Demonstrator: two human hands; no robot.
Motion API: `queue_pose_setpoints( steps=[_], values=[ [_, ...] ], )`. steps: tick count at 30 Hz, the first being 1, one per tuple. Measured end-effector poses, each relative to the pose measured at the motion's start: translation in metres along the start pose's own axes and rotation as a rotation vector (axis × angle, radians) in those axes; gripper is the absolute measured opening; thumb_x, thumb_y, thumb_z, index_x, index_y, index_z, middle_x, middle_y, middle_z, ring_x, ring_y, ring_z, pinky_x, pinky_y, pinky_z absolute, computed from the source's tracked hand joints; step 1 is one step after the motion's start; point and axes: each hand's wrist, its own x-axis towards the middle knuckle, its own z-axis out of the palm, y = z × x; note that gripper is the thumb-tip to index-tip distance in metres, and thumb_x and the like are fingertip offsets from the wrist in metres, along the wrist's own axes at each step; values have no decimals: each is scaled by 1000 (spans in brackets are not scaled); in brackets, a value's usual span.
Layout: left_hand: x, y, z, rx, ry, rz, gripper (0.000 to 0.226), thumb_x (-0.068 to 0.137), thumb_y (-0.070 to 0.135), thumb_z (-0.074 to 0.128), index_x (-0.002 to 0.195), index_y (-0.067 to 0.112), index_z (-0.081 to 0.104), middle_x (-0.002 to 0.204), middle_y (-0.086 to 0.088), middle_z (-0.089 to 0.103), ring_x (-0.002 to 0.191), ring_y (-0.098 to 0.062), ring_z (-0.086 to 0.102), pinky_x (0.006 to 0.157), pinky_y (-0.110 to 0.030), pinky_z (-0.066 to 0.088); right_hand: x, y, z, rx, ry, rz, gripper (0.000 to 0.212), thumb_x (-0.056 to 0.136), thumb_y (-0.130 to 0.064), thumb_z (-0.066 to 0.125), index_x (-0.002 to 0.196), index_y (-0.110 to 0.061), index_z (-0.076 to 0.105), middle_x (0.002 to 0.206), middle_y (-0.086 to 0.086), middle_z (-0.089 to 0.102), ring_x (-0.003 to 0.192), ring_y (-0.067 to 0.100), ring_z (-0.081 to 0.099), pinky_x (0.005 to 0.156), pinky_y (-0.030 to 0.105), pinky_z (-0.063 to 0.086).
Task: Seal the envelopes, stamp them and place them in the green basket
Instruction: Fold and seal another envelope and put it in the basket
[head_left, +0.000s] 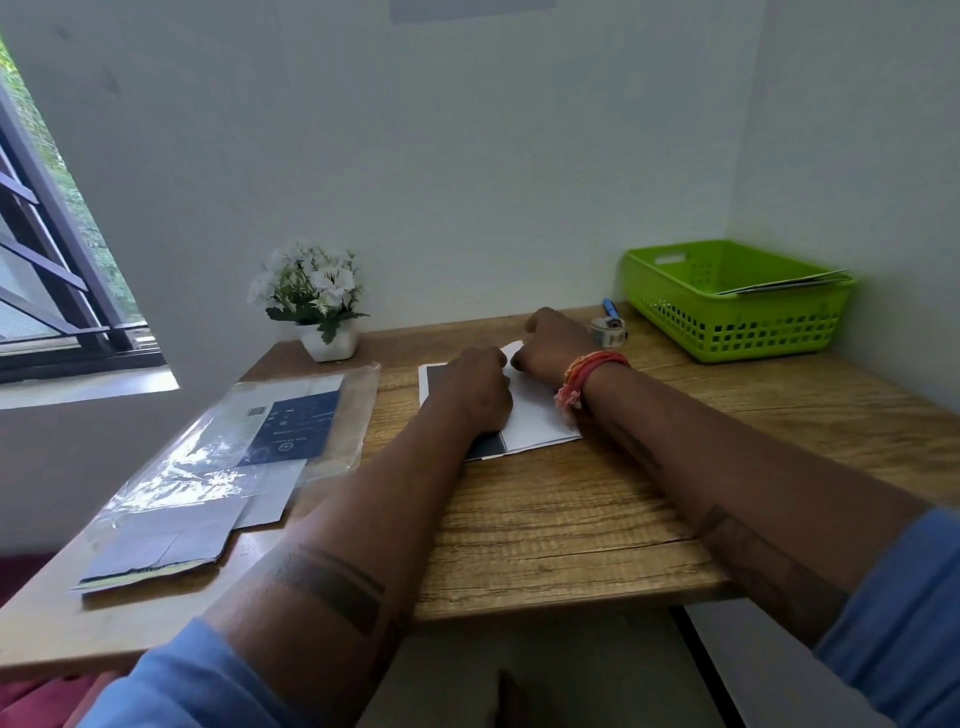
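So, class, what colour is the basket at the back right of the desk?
Bright green basket, seen clearly in the head view.

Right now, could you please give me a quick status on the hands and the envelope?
Both hands, left and right, on the envelope, flat on the desk. Right pinches its flap. Green basket already holds envelopes. Nothing in the way.

The table (545, 525) is matt wood with clear grain. The envelope (540, 415) is smooth white paper. The basket (727, 332) is glossy green perforated plastic. The wrapper (208, 457) is shiny, crinkled clear plastic. The pot (330, 345) looks smooth, white and glazed. The sleeves (904, 623) are blue cloth.
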Motion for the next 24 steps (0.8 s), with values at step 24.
queue_pose_setpoints(
  steps=[24],
  values=[
    [-18, 15, -18, -423, 76, -92, 69, 98, 69, 18, 108, 20, 64, 104, -3, 64, 98, -24, 60, 87, -42, 48, -7, 9, -14, 585, -24, -91, 14, 88, -25, 72, 85, -11, 71, 69, -1, 71, 57, 8, 64, 46, 16, 47]
  ],
)
